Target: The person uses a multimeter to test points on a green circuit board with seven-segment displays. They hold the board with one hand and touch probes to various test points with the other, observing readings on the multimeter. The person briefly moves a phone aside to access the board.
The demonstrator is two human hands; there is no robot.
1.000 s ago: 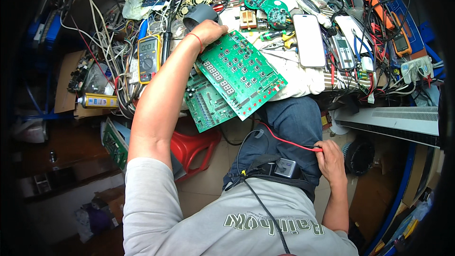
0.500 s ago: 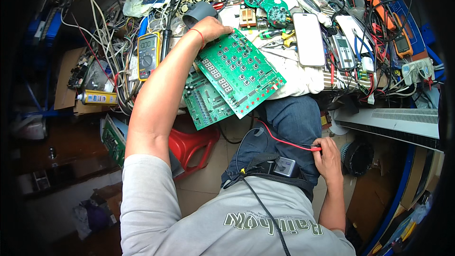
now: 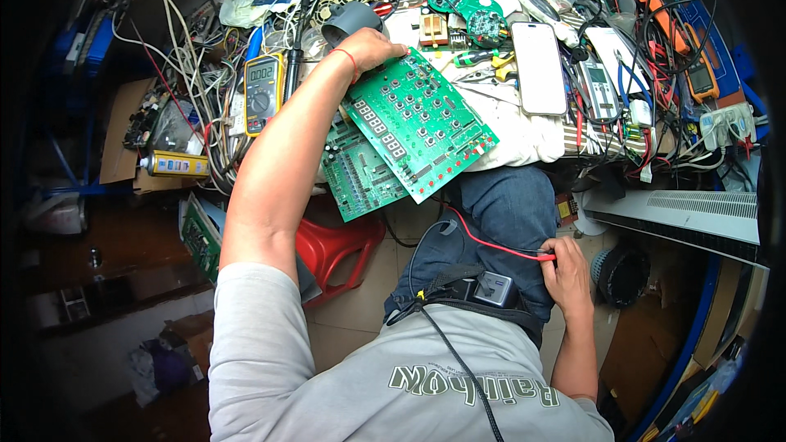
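Observation:
My left hand (image 3: 374,50) is closed on the top left corner of a green circuit board (image 3: 434,119). Rows of push buttons, digit displays and red parts along its lower right edge cover this board. A second green circuit board (image 3: 364,176) shows partly beneath it, at the lower left. Over my right thigh, my right hand (image 3: 565,270) pinches a red test probe (image 3: 536,256), whose lead runs up toward the boards. A yellow multimeter (image 3: 263,96) with a lit display lies left of my left forearm.
Cluttering the bench are a white-screened phone (image 3: 538,68), an orange meter (image 3: 701,65), pliers (image 3: 501,70), a grey cup-shaped part (image 3: 350,21) and tangled cables. A yellow spray can (image 3: 175,164) lies at the left edge. Below are a red stool (image 3: 340,258) and a dark round bin (image 3: 621,274).
The whole view has shifted slightly, and the multimeter's reading has changed. Both hands keep their hold on the board and the probe.

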